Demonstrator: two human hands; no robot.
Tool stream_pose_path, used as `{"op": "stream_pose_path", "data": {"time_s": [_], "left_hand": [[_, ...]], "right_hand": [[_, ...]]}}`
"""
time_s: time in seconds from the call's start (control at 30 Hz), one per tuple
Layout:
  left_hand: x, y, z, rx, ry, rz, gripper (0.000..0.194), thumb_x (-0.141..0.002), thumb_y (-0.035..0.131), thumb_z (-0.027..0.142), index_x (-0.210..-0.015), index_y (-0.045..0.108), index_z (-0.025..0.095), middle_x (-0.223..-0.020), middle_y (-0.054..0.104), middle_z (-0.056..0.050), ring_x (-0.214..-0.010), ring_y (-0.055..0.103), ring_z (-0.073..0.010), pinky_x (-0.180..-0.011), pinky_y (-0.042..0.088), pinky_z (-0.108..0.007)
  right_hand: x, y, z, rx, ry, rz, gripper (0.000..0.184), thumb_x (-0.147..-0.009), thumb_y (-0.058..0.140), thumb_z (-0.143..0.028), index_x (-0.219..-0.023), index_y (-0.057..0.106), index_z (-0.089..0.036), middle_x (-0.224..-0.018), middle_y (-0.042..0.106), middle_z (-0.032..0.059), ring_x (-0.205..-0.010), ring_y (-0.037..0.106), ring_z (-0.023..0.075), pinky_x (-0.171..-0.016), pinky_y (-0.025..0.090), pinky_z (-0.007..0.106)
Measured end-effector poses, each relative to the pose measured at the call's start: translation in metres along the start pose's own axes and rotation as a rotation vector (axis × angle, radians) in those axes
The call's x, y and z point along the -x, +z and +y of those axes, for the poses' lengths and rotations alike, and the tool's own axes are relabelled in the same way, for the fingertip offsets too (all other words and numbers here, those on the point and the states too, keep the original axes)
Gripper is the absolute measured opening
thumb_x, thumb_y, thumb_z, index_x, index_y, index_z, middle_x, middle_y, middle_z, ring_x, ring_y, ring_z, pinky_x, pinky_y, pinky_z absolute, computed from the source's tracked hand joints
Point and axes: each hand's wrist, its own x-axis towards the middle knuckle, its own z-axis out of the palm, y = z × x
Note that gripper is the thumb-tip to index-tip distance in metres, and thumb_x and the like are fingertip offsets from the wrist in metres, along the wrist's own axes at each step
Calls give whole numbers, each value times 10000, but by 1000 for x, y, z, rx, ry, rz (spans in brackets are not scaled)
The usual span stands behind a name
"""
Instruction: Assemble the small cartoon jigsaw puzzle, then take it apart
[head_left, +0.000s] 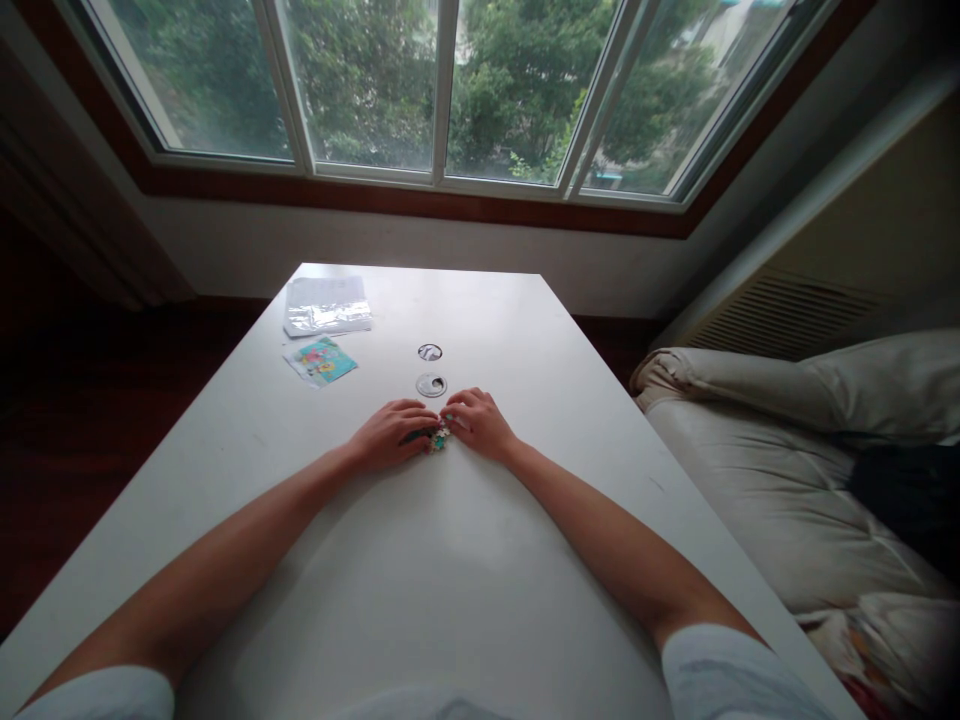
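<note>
A small heap of white and teal jigsaw puzzle pieces (pixel 439 438) lies on the white table (pixel 450 560), between my two hands. My left hand (pixel 391 434) curls round the heap from the left, with its fingers and thumb closed in on the pieces. From the right, my right hand (pixel 478 422) has its fingertips bent together on the pieces at the heap's upper edge. The fingers partly hide the heap, so single pieces are hard to make out. Just beyond the hands sits a round, silvery disc-like item (pixel 431 385) with a dark spot.
A smaller round item (pixel 430 352) with a dark rim lies farther off. At the far left are a clear plastic sleeve (pixel 327 305) and a colourful picture card (pixel 324 361). A cream padded seat (pixel 750 490) stands along the right; a window (pixel 442 90) is ahead.
</note>
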Motion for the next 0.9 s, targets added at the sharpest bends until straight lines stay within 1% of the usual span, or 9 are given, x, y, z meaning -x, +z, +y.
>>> {"op": "stream_pose_path", "data": {"time_s": [0.1, 0.2, 0.37, 0.47, 0.53, 0.63, 0.77, 0.83, 0.9], "left_hand": [[0, 1, -1, -12, -3, 22, 341, -1012, 525, 373, -1305, 671, 277, -1277, 713, -50, -1250, 595, -245, -1074, 463, -416], [-1, 2, -2, -15, 3, 27, 333, -1017, 518, 368, -1294, 677, 274, -1266, 717, -51, -1237, 601, -236, -1064, 471, -409], [-2, 2, -4, -29, -1, 38, 323, -1023, 505, 354, -1280, 686, 278, -1270, 713, -47, -1215, 603, -231, -1062, 477, -410], [-2, 2, -6, -43, -35, 45, 329, -1022, 507, 361, -1291, 679, 278, -1282, 704, -47, -1226, 588, -236, -1082, 465, -426], [-1, 2, -7, -59, -68, 43, 340, -1019, 509, 365, -1307, 668, 278, -1301, 692, -47, -1247, 569, -243, -1100, 449, -442], [1, 3, -9, -91, -139, 44, 374, -1012, 512, 375, -1349, 641, 275, -1350, 663, -52, -1294, 528, -260, -1115, 432, -470], [1, 3, -9, -127, -209, 70, 402, -1004, 516, 379, -1372, 621, 255, -1389, 631, -69, -1315, 497, -270, -1112, 424, -482], [1, 2, -9, -125, -212, 93, 369, -1004, 517, 369, -1326, 652, 251, -1340, 655, -71, -1272, 520, -262, -1090, 435, -472], [1, 0, -8, -112, -199, 114, 308, -1005, 514, 354, -1225, 704, 252, -1252, 691, -66, -1200, 553, -250, -1051, 453, -456]], "right_hand": [[0, 0, -3, -7, -29, -27, 199, -933, 666, -294, -1121, 733, -293, -1180, 682, 56, -1146, 528, 246, -989, 394, 415], [0, -1, -2, -15, -26, -26, 177, -918, 690, -316, -1086, 739, -287, -1184, 683, 57, -1146, 534, 248, -986, 400, 416], [-1, 1, -1, 14, -33, 0, 113, -954, 653, -319, -1012, 738, -274, -1136, 702, 55, -1115, 548, 239, -969, 406, 399], [-1, 1, -1, 30, -42, 19, 98, -962, 639, -280, -990, 732, -268, -1108, 715, 49, -1106, 555, 233, -975, 396, 396], [-1, 1, -2, 26, -23, 54, 105, -970, 621, -264, -975, 726, -258, -1090, 720, 48, -1096, 559, 229, -980, 390, 395], [-3, 0, 0, -9, 70, 141, 116, -975, 608, -273, -939, 715, -245, -1048, 720, 49, -1060, 568, 226, -973, 393, 388], [-5, 1, 11, -46, 271, 231, 124, -949, 633, -295, -869, 704, -233, -994, 706, 54, -1000, 578, 229, -938, 415, 377], [-6, 2, 16, -42, 365, 245, 106, -932, 644, -298, -885, 709, -229, -987, 699, 62, -983, 579, 238, -930, 423, 381], [-6, 2, 20, -38, 413, 256, 99, -926, 640, -291, -948, 712, -227, -1004, 696, 70, -983, 578, 247, -930, 427, 390]]}}
